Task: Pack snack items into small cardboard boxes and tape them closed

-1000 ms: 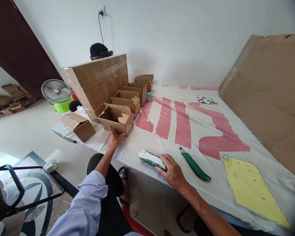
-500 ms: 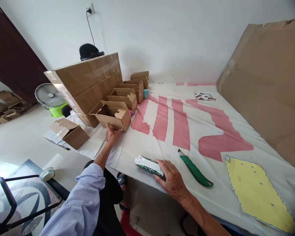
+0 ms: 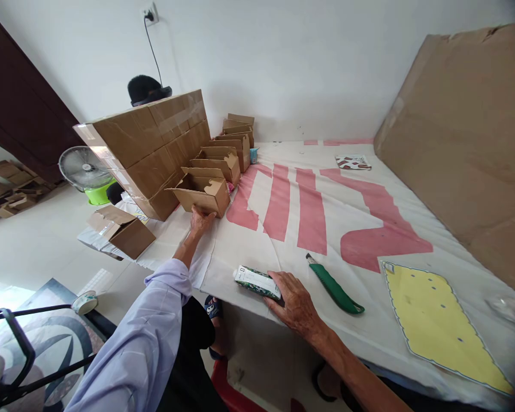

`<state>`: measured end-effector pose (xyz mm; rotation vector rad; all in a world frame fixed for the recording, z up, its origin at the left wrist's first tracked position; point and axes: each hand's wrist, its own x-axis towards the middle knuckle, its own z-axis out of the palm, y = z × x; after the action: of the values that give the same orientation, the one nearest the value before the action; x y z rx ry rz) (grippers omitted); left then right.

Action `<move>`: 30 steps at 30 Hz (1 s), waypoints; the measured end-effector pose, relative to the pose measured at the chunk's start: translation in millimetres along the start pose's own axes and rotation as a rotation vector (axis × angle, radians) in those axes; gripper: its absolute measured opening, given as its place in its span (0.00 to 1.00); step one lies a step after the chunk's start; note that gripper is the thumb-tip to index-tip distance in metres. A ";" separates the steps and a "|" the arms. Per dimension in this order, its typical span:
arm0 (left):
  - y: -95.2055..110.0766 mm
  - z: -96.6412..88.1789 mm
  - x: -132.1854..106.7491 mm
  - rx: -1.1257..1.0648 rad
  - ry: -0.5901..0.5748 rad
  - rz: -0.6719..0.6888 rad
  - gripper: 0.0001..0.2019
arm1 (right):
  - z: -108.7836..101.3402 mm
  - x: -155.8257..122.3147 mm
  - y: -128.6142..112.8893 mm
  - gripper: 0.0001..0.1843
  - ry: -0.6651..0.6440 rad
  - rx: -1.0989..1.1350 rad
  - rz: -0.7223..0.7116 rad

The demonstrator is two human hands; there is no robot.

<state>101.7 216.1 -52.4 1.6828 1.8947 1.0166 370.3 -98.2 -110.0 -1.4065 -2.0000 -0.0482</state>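
Right grip (image 3: 294,303) grasping slim green-and-white carton (image 3: 257,281) by one end; long axis runs leftward from grip, along white-clothed worktop (image 3: 249,246). Left grip (image 3: 202,220) touches open brown cardboard box (image 3: 202,199) beyond carton's far end; can't tell if clenched.

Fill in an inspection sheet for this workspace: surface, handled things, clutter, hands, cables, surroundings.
Surface: table under a whitish cloth with red shapes, creased in places.
Handled things: open cardboard box, nearest in a row of open boxes; green-and-white pack near the table's front edge.
Clutter: green cutter, blade end pointing away from the wearer; yellow sheet; patterned packet.
Hands: left hand at the open cardboard box's near side; right hand grasping the pack's end.
Cables: black cable hanging from a wall socket.
Surroundings: fan; taped cartons, another person's head behind them.
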 end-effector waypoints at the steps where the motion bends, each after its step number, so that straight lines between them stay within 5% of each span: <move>1: 0.3 -2.1 -2.8 -0.002 -0.010 0.009 0.43 | 0.1 0.3 -0.5 0.30 0.001 -0.001 0.000; 5: 2.8 -9.6 -27.7 -0.020 -0.089 0.090 0.35 | -1.3 2.1 -2.0 0.31 -0.004 0.003 0.000; 11: 15.0 -14.4 -106.5 -0.120 -0.415 0.352 0.23 | -3.5 4.5 -2.9 0.31 -0.017 0.026 0.009; 15: 28.6 -24.9 -155.7 -0.133 -0.805 0.601 0.31 | -0.9 3.4 -1.2 0.31 -0.001 0.037 0.018; 17: 36.3 -29.3 -172.9 -0.025 -0.906 0.732 0.38 | 1.4 2.1 0.6 0.31 0.010 0.043 0.022; 24: 49.2 -23.6 -200.0 0.377 -0.847 0.885 0.29 | 8.7 -1.5 5.8 0.33 0.023 0.033 0.030; 30: 30.9 -34.1 -163.3 0.312 -0.709 0.798 0.25 | 9.0 -2.6 6.3 0.35 0.057 0.034 0.048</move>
<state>128.8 49.7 -33.9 2.6144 0.9458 0.2356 371.6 -94.2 -120.5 -1.4156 -1.9120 -0.0326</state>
